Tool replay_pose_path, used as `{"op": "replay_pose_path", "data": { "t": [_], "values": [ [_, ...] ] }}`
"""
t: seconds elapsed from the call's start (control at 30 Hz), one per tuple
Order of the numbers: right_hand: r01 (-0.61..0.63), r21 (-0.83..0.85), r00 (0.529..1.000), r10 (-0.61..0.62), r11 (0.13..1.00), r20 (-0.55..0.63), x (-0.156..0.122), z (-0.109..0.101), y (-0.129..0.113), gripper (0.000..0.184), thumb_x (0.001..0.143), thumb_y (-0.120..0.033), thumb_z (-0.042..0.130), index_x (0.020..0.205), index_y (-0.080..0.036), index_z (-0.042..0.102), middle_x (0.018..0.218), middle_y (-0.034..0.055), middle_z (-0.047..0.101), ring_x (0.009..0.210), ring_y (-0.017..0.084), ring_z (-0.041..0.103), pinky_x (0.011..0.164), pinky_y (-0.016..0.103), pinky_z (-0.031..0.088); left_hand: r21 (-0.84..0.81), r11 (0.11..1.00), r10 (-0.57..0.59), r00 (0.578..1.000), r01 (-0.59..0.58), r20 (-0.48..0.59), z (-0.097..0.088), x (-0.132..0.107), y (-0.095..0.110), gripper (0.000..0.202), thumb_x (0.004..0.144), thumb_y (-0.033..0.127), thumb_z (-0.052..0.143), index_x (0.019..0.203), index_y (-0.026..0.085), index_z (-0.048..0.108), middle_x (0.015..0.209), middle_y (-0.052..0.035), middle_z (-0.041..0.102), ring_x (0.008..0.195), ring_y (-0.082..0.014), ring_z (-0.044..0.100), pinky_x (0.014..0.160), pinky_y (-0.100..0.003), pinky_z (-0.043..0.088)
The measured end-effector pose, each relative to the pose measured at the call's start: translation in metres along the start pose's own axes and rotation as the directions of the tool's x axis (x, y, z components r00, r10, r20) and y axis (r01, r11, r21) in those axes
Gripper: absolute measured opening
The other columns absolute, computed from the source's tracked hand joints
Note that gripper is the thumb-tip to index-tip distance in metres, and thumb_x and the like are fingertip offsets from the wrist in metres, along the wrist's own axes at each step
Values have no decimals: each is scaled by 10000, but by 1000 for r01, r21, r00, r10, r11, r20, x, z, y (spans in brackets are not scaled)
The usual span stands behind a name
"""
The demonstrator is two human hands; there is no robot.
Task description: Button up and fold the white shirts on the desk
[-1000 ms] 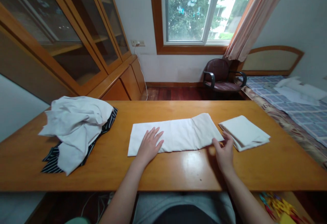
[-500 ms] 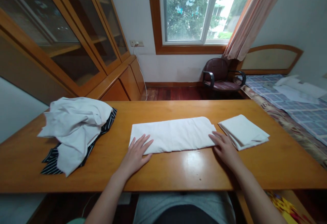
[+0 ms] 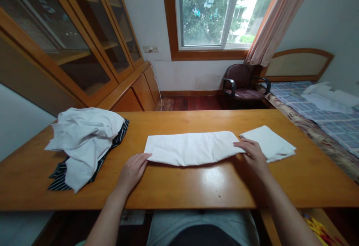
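A white cloth [image 3: 192, 147], folded into a long strip, lies across the middle of the wooden table, its near edge slightly lifted. At its near left corner my left hand [image 3: 135, 166] pinches the fabric between thumb and fingers. My right hand [image 3: 254, 155] grips the near right corner the same way, raised a little off the tabletop. Just beyond the right hand rests a second white cloth [image 3: 267, 143], folded into a flat square and partly covered by that hand.
On the left of the table [image 3: 179, 193] sits a crumpled white cloth [image 3: 86, 130] over a black striped fabric [image 3: 58, 178]. Past the far edge stand a glass-door cabinet [image 3: 112, 77], a dark red armchair [image 3: 241, 81] and a bed [image 3: 314, 104] at the right.
Both hands went from lying flat on the strip to pinching its near corners. My left hand moved left and the near edge of the cloth came up slightly.
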State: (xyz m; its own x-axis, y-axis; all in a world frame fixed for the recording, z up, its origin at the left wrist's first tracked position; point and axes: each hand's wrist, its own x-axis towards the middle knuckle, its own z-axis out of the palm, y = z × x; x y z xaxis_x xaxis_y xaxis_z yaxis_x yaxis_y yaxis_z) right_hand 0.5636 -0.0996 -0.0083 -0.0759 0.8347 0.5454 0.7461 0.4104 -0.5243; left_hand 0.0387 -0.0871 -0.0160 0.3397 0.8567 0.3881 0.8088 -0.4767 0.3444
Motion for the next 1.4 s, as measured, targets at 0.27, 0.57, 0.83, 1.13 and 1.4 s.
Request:
{"op": "replay_pose_path", "data": {
  "t": [0.27, 0.57, 0.83, 1.13, 1.4],
  "values": [
    [-316, 273, 928, 356, 909, -108, 22, -33, -39, 252, 913, -442, 584, 896, -221, 703, 856, 35, 683, 812, 208, 624, 739, 321, 502, -415, 832, -494, 833, 368, -251, -40, 28, 17, 405, 862, 561, 574, 941, 180, 686, 938, -64, 723, 892, -218, 671, 821, -298, 542],
    [-493, 126, 870, 493, 861, 33, 23, 14, -7, 368, 876, -533, 540, 928, -201, 688, 876, 51, 703, 838, 241, 638, 778, 353, 506, -450, 688, -649, 761, 569, -29, 1, 46, -10, 474, 786, 504, 579, 1084, 147, 669, 966, -88, 700, 875, -235, 665, 792, -340, 548],
    [-49, -112, 985, 66, 993, 157, 9, 28, 0, 317, 884, -437, 633, 1128, -244, 694, 1185, 118, 662, 1166, 311, 574, 1071, 527, 421, -110, 984, -143, 990, 141, -3, 21, 24, -2, 317, 916, 405, 541, 1109, 203, 690, 1196, -100, 658, 1211, -277, 569, 1120, -501, 407],
    [101, -106, 862, -33, 989, 506, -11, 23, -12, 580, 732, -334, 787, 1290, -254, 646, 1417, 127, 556, 1366, 354, 438, 1101, 552, 409, -31, 985, 171, 916, -172, 362, 19, 14, 47, 513, 860, 380, 701, 1351, 304, 574, 1482, -74, 507, 1444, -308, 362, 1198, -629, 227],
    [138, -64, 898, -98, 988, 429, -2, 19, -16, 275, 827, -158, 565, 1024, -237, 739, 1119, 86, 718, 1070, 262, 639, 939, 446, 527, 21, 981, 174, 917, -194, 360, 15, 15, 52, 515, 865, 253, 626, 1371, 305, 549, 1496, -65, 493, 1453, -290, 351, 1216, -592, 211]
  ]
}}
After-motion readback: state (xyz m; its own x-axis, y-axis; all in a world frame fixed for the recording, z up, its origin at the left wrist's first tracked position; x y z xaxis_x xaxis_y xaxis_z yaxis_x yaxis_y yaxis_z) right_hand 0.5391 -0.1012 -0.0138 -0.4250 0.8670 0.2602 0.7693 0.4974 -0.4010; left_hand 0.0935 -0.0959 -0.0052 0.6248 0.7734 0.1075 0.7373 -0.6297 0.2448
